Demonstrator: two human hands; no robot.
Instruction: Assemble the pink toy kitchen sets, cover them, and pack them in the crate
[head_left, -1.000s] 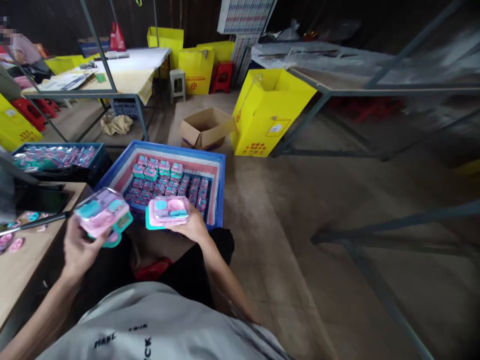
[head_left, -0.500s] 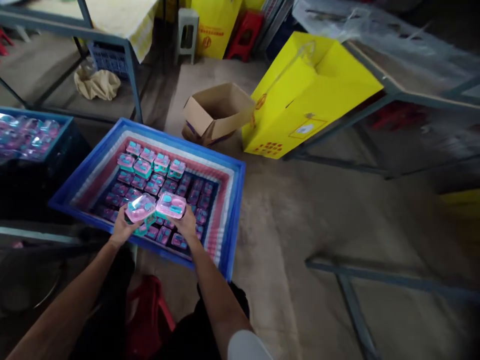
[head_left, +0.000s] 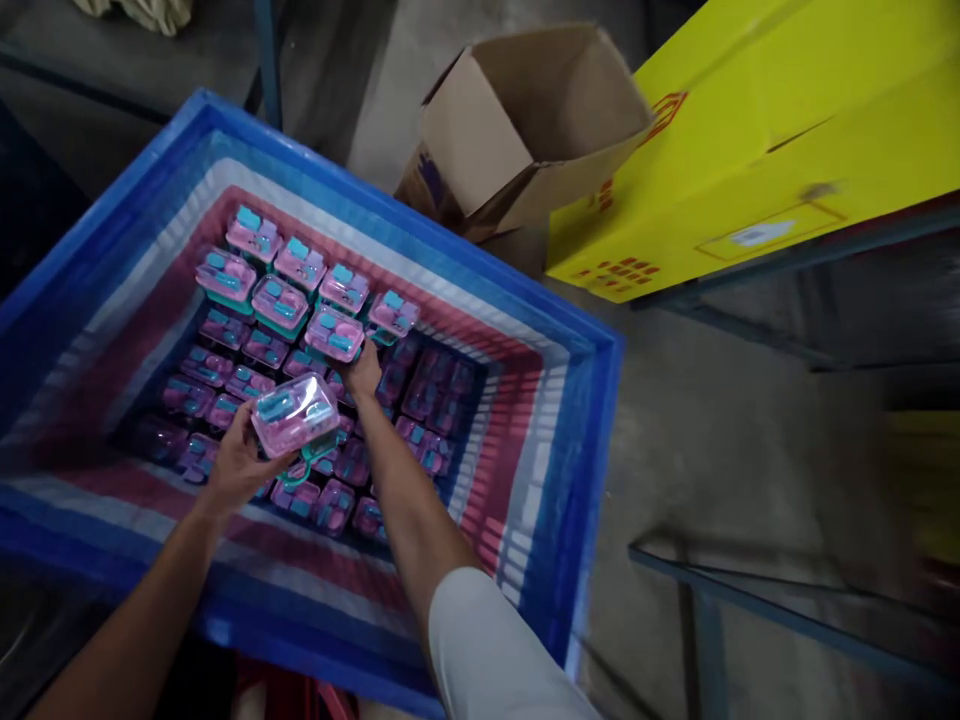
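In my left hand (head_left: 238,462) is a small clear-lidded plastic case (head_left: 296,415) with pink and teal pieces inside and a teal base. The fingers close around its left side, above the middle of the blue crate (head_left: 592,450). My right hand (head_left: 362,372) reaches deeper and grips a similar case (head_left: 335,334) from its near right side. That case sits at the right end of the upper front row, beside another case (head_left: 280,303). Below, more such cases (head_left: 206,367) lie in rows on the crate's bottom.
A striped red, white and blue sheet (head_left: 517,440) lines the crate. Behind it stand an open cardboard box (head_left: 480,130) and a large yellow bag (head_left: 750,150). A metal frame (head_left: 750,600) is at the lower right, and a red stool (head_left: 277,690) is below the crate.
The view has come closer to the crate. My right hand has moved forward with its case to the upper row, while my left still holds its case nearer to me.
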